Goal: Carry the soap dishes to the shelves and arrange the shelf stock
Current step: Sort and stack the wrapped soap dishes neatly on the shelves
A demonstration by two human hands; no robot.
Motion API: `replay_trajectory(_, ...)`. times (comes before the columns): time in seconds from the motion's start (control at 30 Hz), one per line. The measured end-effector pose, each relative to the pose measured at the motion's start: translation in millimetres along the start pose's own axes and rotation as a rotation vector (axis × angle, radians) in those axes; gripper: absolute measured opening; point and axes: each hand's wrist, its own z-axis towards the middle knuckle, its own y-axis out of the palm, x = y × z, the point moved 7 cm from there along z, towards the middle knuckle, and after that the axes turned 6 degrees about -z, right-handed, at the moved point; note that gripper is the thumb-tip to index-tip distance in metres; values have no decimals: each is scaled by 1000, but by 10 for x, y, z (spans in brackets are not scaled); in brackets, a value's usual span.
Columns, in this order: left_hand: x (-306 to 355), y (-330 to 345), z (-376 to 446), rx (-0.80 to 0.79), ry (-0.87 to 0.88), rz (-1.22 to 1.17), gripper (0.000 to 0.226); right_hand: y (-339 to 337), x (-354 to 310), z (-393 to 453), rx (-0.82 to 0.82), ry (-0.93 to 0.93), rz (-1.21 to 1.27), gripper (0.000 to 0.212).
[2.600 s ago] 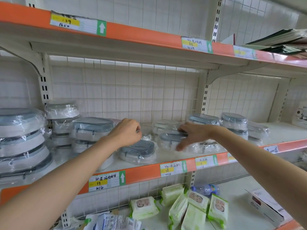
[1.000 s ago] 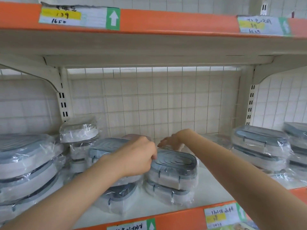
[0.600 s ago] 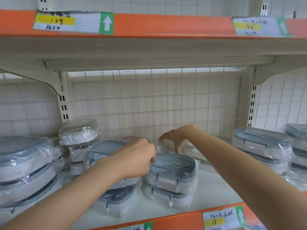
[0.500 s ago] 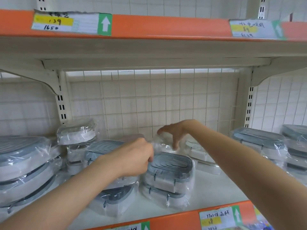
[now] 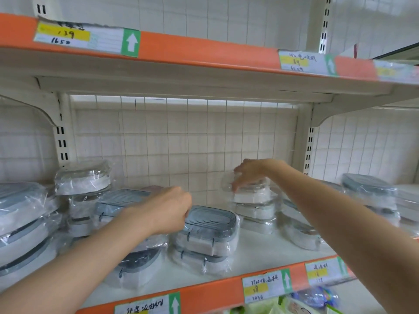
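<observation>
Two bare forearms are stretched in over the shelf, pretty much side by side. The left hand is seen knuckles-up, fingers curled under, at the 9 o'clock edge of the top wrapped soap dish in a two-high stack; whether the wrap is actually pinched can't be told, since the fingertips are hidden. The right hand is reached further back, at about 1 o'clock from that stack, wrist bent down, fingers hooked over the top of another wrapped dish that's sitting on a rear stack against the wire grid. More wrapped dishes are piled at 9 o'clock and also at 3 o'clock. Handwritten price tags are stuck on the orange shelf edge.
</observation>
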Motion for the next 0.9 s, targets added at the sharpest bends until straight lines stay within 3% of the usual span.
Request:
replay_trajectory(0.13,-18,11,-30,5,17,-6,28,154,133,-16,-12,116,40,76)
replay_trajectory(0.27,-16,8,-43,17,6,-2,21,135,248,-71,22,155,56,89)
replay_trajectory(0.43,122,-85,15,163,45,-78,28,136,570,-434,88,184,114,86)
replay_trajectory(0.57,429,-126,50,204,122,-151,27,274,1081,-801,77,314,112,102)
replay_trajectory(0.73,539,-112,43,213,126,-193,27,561,1327,-1134,15,390,185,78)
replay_trajectory(0.9,509,-145,-36,212,91,-194,27,527,1362,-1356,179,453,168,81)
